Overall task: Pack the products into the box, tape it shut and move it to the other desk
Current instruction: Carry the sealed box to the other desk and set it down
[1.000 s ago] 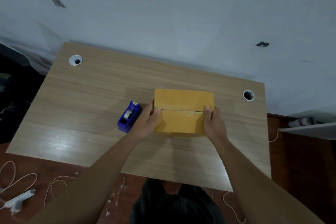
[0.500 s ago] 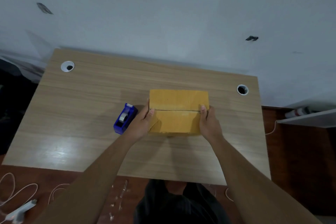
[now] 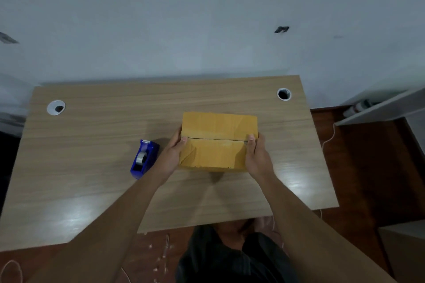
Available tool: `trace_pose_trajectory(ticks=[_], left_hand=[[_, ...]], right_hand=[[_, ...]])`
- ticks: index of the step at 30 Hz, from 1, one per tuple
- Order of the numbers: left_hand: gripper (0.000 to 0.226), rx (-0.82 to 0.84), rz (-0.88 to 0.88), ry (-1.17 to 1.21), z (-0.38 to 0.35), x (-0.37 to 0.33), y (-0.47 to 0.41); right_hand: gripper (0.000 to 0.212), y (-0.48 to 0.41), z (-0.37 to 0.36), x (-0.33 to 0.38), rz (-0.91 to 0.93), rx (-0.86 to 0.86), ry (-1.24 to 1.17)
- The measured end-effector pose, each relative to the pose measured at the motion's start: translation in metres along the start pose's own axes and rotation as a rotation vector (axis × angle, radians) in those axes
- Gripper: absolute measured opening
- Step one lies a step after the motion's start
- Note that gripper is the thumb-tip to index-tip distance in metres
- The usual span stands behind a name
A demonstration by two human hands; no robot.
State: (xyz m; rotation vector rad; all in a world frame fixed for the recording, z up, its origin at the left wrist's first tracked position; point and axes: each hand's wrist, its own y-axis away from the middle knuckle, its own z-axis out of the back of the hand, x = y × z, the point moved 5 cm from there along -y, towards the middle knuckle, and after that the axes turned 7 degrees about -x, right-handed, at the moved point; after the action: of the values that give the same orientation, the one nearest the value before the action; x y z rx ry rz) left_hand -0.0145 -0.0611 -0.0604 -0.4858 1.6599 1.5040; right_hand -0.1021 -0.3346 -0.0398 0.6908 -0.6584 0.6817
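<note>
A yellow-brown cardboard box sits on the wooden desk, right of centre, its two top flaps folded down with a dark seam between them. My left hand grips the box's left end, thumb on top at the seam. At the box's right end my right hand holds on the same way. A blue tape dispenser with a grey roll lies on the desk just left of my left hand. The box's contents are hidden.
Two round cable holes sit near the desk's far corners. A grey wall rises behind the desk. Another white desk edge shows at right, with a cable on the brown floor.
My hands keep the same hold on the box ends. The camera view has shifted, so desk and box appear lower and more to the right.
</note>
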Motion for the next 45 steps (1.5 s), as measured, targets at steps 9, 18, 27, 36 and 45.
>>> trace_pose_trajectory(ticks=[9, 18, 27, 36, 45], left_hand=[[0.059, 0.066, 0.02, 0.024, -0.041, -0.001, 0.028], [0.045, 0.14, 0.064, -0.075, -0.09, 0.03, 0.07], [0.058, 0.138, 0.058, -0.07, -0.161, 0.08, 0.123], [0.061, 0.306, -0.02, -0.121, -0.257, 0.071, 0.172], [0.071, 0.452, -0.119, -0.288, -0.357, 0.052, 0.224]], right_hand=[[0.055, 0.019, 0.03, -0.031, -0.076, -0.003, -0.039], [0.061, 0.06, 0.074, -0.086, -0.159, -0.032, -0.069], [0.068, 0.131, 0.123, -0.169, -0.309, -0.083, -0.217], [0.064, 0.187, 0.203, -0.225, -0.313, -0.222, -0.374], [0.055, 0.232, 0.306, -0.271, -0.353, -0.404, -0.461]])
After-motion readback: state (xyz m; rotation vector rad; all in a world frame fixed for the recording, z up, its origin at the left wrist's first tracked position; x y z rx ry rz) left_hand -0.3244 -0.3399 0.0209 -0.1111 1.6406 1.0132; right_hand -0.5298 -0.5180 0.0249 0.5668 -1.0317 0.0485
